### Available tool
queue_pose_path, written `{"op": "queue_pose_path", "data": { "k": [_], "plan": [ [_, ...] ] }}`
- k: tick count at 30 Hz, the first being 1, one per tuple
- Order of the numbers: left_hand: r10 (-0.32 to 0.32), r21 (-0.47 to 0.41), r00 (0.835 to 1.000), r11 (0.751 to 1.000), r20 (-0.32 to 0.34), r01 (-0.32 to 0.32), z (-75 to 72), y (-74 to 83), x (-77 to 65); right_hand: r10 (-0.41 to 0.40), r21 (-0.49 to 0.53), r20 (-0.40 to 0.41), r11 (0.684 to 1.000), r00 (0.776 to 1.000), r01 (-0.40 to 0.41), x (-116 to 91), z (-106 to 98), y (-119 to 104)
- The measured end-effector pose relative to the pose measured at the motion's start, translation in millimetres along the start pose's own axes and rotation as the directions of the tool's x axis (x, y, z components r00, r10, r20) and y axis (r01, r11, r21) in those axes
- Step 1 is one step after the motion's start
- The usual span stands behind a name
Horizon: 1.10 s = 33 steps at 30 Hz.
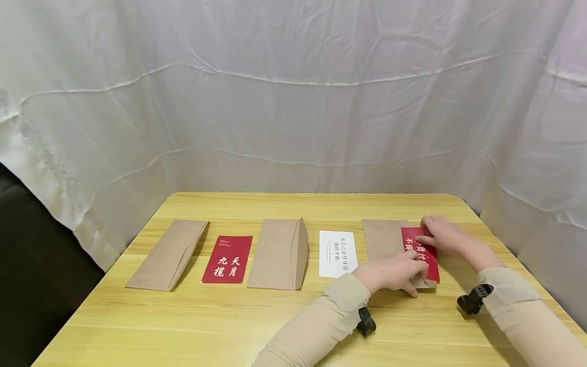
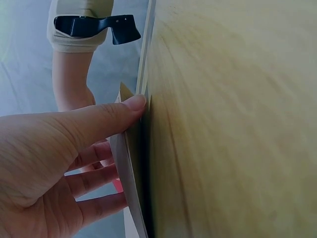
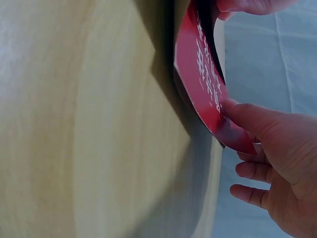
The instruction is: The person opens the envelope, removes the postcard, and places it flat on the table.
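Observation:
At the right of the table, a brown paper envelope (image 1: 382, 237) lies with a red card (image 1: 432, 269) bearing white characters over its open end. My left hand (image 1: 398, 271) holds the envelope at its near edge; the left wrist view shows the thumb on one side of the envelope (image 2: 128, 163) and fingers on the other. Between thumb and fingers, my right hand (image 1: 447, 235) pinches the outer end of the red card (image 3: 198, 74), which bends slightly in the right wrist view. How far the card reaches into the envelope is hidden.
A white printed card (image 1: 337, 247) lies left of my left hand. Farther left are a brown envelope (image 1: 275, 255), a red card (image 1: 231, 250) and another brown envelope (image 1: 160, 255). White cloth (image 1: 293, 117) hangs behind the wooden table (image 1: 183, 326).

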<state>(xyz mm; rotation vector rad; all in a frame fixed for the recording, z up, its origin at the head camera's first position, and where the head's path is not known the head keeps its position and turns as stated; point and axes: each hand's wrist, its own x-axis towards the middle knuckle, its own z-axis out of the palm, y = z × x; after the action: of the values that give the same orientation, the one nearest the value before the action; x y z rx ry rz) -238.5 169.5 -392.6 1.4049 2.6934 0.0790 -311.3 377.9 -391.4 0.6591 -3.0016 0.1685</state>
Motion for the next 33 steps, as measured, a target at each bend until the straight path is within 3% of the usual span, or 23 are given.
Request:
{"op": "queue_pose_path", "data": {
  "k": [8,26,33],
  "plan": [
    [-0.002,-0.016,1.0,1.0,-0.003,0.002,-0.4,-0.6,0.1,-0.021,-0.027,-0.015,0.999,1.0,0.021,0.7,-5.8,0.9],
    [-0.021,-0.055,1.0,0.998,0.002,0.021,1.9,0.7,0.4,0.058,-0.143,-0.002,0.988,0.998,-0.058,-12.3,-14.0,16.1],
    [-0.033,-0.066,0.999,0.997,-0.003,0.033,1.1,0.5,-0.4,0.051,-0.188,-0.016,0.981,0.999,-0.054,-18.9,-19.9,20.9]
  ]
}}
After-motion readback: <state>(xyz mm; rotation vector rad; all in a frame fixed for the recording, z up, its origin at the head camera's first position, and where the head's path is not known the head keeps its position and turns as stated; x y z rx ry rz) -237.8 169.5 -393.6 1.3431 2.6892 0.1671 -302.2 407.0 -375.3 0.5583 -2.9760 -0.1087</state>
